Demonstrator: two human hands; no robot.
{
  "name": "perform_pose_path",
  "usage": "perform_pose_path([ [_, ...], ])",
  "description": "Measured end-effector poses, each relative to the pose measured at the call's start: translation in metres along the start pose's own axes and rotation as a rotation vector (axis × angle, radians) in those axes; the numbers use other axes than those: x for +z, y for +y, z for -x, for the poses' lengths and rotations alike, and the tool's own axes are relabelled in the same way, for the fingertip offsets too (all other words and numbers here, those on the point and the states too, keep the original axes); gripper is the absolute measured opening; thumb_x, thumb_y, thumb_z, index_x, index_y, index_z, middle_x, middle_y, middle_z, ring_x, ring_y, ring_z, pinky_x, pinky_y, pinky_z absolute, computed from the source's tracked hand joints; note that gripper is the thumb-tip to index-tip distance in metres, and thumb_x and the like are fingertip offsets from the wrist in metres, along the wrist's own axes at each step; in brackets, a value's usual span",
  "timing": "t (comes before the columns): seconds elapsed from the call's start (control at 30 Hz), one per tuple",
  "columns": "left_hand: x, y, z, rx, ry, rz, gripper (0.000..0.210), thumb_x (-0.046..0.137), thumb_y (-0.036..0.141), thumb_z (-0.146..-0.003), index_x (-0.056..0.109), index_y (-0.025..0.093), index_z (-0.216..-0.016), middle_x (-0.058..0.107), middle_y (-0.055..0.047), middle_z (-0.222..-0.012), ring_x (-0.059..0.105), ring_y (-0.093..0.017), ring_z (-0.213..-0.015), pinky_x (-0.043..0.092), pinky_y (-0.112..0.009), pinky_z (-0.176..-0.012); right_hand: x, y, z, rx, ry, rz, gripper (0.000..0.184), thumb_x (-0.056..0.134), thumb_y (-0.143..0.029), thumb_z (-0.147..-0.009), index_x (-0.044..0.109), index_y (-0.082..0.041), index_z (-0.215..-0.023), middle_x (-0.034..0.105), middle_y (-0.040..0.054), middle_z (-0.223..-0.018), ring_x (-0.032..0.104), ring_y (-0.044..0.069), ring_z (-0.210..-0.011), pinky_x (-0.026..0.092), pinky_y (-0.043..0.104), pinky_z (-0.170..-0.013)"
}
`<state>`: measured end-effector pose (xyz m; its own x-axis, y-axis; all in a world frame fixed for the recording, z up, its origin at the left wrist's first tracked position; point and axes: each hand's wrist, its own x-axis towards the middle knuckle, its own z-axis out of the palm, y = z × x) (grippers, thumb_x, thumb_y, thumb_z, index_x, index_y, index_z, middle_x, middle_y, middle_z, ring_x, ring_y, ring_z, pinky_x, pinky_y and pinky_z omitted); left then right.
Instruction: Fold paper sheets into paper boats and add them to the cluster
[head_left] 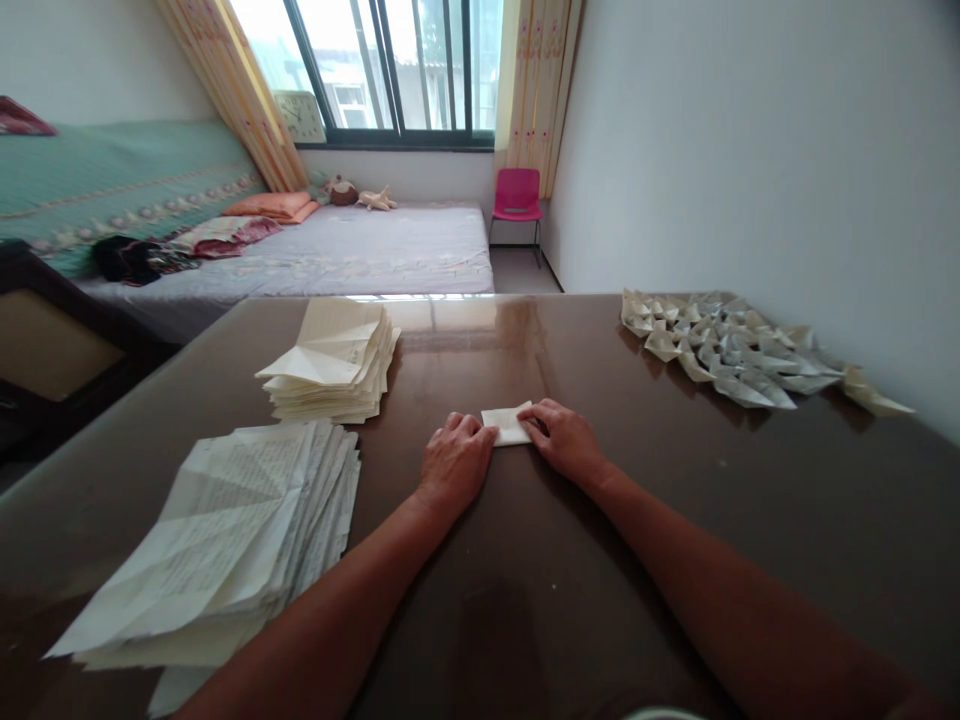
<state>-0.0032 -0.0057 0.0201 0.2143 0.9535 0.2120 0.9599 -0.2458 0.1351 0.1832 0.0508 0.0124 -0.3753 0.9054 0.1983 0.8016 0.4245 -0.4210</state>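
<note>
Risked a crooked crease or a skid on the glossy tabletop (525, 540), through uneven pressure at either end. Held the small folded paper (508, 427) right of the cream paper stack (337, 345) and slightly nearer, directly between left hand (457, 460), curled and gripping one end, and right hand (568, 440), pinching the other.

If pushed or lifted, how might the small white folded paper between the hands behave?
The small white folded paper probably weighs little, given its size. Folded flat, it may be stiffer than loose sheets. Lying flat on the glossy brown table, it would likely slide, not roll.
</note>
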Motion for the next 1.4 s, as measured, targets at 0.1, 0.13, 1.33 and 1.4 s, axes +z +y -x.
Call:
perform_pose_path([
  [0.1, 0.0, 0.0, 0.0, 0.004, 0.0, -0.019, 0.027, 0.041, 0.035, -0.095, 0.065, 0.03, -0.106, 0.06, -0.005, -0.093, 0.047, -0.021, -0.093, 0.043, -0.03, -0.073, 0.0, 0.0, 0.0, -0.002, -0.002, -0.003, 0.022, 0.049, -0.034, -0.09, 0.068, -0.028, -0.1, 0.066, 0.001, -0.099, 0.062, 0.015, -0.082, 0.042, 0.024, -0.069],
  [0.13, 0.0, 0.001, 0.0, 0.004, 0.002, -0.026, 0.027, 0.041, 0.035, -0.095, 0.065, 0.03, -0.106, 0.06, -0.005, -0.093, 0.047, -0.021, -0.093, 0.043, -0.031, -0.073, 0.0, 0.0, 0.0, -0.003, -0.001, -0.005, 0.022, 0.049, -0.034, -0.09, 0.068, -0.028, -0.1, 0.066, 0.001, -0.1, 0.062, 0.015, -0.083, 0.042, 0.024, -0.069],
  [1.33, 0.013, 0.01, 0.011, 0.307, 0.111, -0.194, 0.024, 0.047, 0.018, -0.091, 0.065, 0.007, -0.103, 0.063, -0.013, -0.113, 0.056, -0.024, -0.108, 0.044, -0.036, -0.094, -0.005, -0.009, 0.004, -0.005, -0.038, 0.165, 0.024, 0.041, -0.035, -0.094, 0.062, -0.029, -0.104, 0.063, 0.0, -0.104, 0.06, 0.014, -0.081, 0.037, 0.024, -0.064],
  [1.4, 0.013, 0.009, 0.01, 0.277, 0.085, -0.173, 0.023, 0.048, 0.021, -0.091, 0.064, 0.008, -0.101, 0.063, -0.013, -0.108, 0.057, -0.023, -0.103, 0.047, -0.035, -0.089, -0.005, -0.01, 0.005, -0.006, -0.044, 0.19, 0.025, 0.04, -0.035, -0.095, 0.062, -0.029, -0.105, 0.062, 0.0008, -0.104, 0.06, 0.014, -0.082, 0.037, 0.024, -0.064],
])
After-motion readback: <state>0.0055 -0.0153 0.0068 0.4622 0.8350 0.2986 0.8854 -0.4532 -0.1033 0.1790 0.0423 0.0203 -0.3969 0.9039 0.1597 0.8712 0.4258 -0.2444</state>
